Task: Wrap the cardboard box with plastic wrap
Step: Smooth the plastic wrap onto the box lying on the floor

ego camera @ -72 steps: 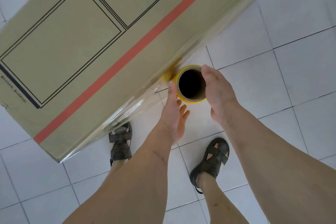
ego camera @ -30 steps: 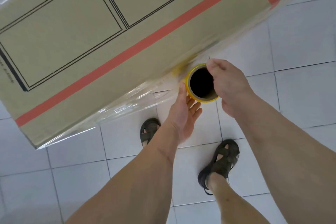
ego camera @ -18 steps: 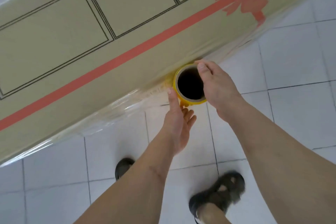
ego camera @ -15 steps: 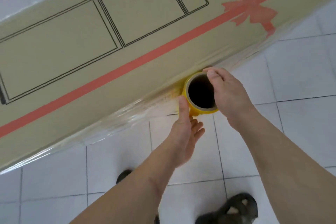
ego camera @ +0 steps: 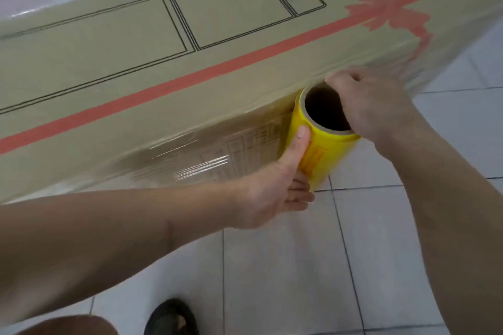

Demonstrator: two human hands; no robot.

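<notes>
Now, right hand: the right hand (ego camera: 373,109) grips the top rim of the roll, fingers curled over the edge of the open core, knuckles just beside the box's upper edge.
Left hand: the left hand (ego camera: 275,187) cups the roll lower down, thumb laid straight up the yellow side, fingers wrapped under and behind it.
Roll: the yellow plastic wrap roll (ego camera: 321,144) stands nearly upright against the near side of the box, its long axis vertical and tipped a little, its hollow brown core opening up toward the camera.
Film: the clear plastic wrap (ego camera: 196,160) lies stretched over the near side face, glossy with streaks of glare, leading left from the roll.
Box: the cardboard box (ego camera: 163,62) lies long on the floor, its long axis running from lower left to upper right; its top carries black line drawings, a red stripe and a red bow.
Change: half a second ago the view looked almost straight down and only the roll's end showed; now the roll's yellow side and the box's wrapped side face are in sight, and the roll sits further toward the bow end.
Surroundings: white floor tiles (ego camera: 285,266) with a dark sandal (ego camera: 171,318) at the bottom edge.
</notes>
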